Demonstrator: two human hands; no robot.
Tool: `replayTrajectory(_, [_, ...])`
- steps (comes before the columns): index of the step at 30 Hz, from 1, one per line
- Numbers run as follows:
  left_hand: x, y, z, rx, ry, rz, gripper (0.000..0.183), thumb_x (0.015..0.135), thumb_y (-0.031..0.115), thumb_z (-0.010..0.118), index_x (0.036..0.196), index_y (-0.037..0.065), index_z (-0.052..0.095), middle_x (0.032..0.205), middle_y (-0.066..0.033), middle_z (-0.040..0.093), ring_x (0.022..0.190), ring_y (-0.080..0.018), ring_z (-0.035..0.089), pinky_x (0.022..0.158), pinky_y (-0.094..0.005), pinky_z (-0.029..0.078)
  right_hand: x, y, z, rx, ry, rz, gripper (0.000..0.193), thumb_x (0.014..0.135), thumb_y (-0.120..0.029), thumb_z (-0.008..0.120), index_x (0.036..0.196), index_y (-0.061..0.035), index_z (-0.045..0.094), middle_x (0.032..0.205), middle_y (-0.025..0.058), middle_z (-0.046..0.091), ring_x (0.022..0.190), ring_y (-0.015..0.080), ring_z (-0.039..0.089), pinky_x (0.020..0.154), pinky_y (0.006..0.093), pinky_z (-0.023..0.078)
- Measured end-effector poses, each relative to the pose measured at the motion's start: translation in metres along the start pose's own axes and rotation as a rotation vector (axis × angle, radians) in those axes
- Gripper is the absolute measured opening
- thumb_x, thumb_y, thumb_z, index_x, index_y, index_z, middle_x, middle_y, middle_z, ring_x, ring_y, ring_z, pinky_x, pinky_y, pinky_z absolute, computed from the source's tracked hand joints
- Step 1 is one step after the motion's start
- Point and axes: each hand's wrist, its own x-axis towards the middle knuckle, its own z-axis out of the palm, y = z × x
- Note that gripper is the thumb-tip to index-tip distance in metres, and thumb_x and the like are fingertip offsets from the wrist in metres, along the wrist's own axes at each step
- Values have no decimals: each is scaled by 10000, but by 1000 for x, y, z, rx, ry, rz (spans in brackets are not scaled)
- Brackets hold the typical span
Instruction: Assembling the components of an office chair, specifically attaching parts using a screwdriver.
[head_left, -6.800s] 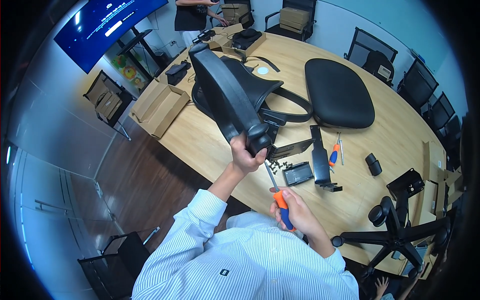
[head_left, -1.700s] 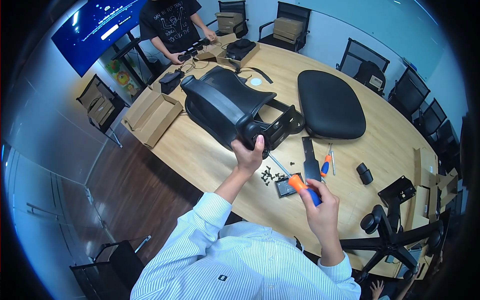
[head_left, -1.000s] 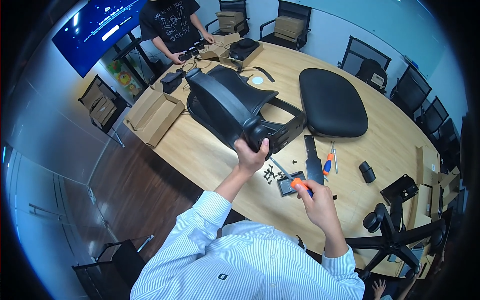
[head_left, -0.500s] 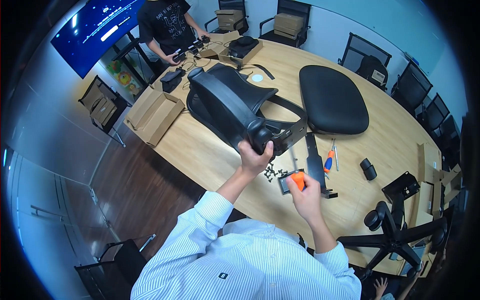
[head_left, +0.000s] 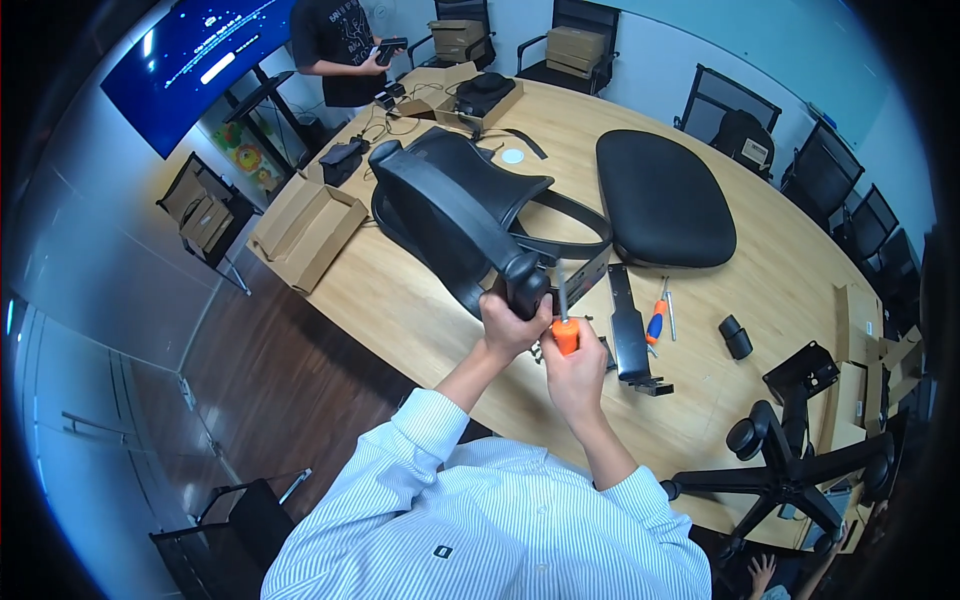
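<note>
My left hand (head_left: 512,328) is closed around the end of a black curved armrest (head_left: 445,200). Under and behind that armrest lies the black chair backrest (head_left: 480,178). In my right fist sits the orange handle of a screwdriver (head_left: 566,337), its shaft pointing up beside a metal bracket (head_left: 590,277). Whether its tip sits in a screw I cannot tell. Small dark screws on the table are mostly hidden behind my hands. Right of my right hand lies a long black metal bar (head_left: 627,330).
A black seat cushion (head_left: 667,200) lies at the far right. An orange-and-blue screwdriver (head_left: 656,325), a thin metal rod (head_left: 672,316) and a black cylinder (head_left: 736,338) rest nearer. A chair base (head_left: 790,465) is right; an open carton (head_left: 310,235) left. Across the table stands a person (head_left: 340,45).
My right hand has moved left and up with the screwdriver, closer to my left hand and the bracket. The person across has straightened up, now holding a dark object.
</note>
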Motion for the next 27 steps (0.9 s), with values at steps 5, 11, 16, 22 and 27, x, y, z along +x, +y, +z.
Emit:
replayTrajectory(5, [10,18,4,-83,166,-14,239,784,191,706,842,-29,632,690,-77,646,586,-154,608,578,-310,499,-12,12,-2,179,73,-131,223,863,-113,704,1009,-1,578,817,87,622,658,124,590,599,300,481])
replayTrajectory(11, [13,16,-8,-194,176,-81,247,815,210,686,835,-27,618,722,-64,631,652,-129,579,624,-290,484,-50,3,-54,423,-328,228,229,943,-123,599,1130,-4,543,859,57,600,641,66,557,570,234,469])
replayTrajectory(16, [12,17,-19,-169,111,-145,296,854,266,634,965,-7,613,865,-31,584,784,-104,542,712,-270,459,-74,-17,-73,186,-401,133,406,942,-46,553,1341,2,502,888,63,615,643,64,539,577,219,459])
replayTrajectory(22, [14,19,-15,-208,104,-168,282,850,251,634,964,-7,612,858,-24,579,775,-97,534,707,-266,457,-72,-12,-75,211,-246,149,424,905,-53,604,1319,14,536,971,89,646,700,74,557,632,232,462])
replayTrajectory(27, [11,15,-16,-174,72,-134,311,844,269,659,954,-17,607,850,-30,591,770,-101,551,716,-269,468,-70,-13,-75,7,-211,22,410,878,-54,636,1277,18,572,971,122,655,785,149,597,723,270,477])
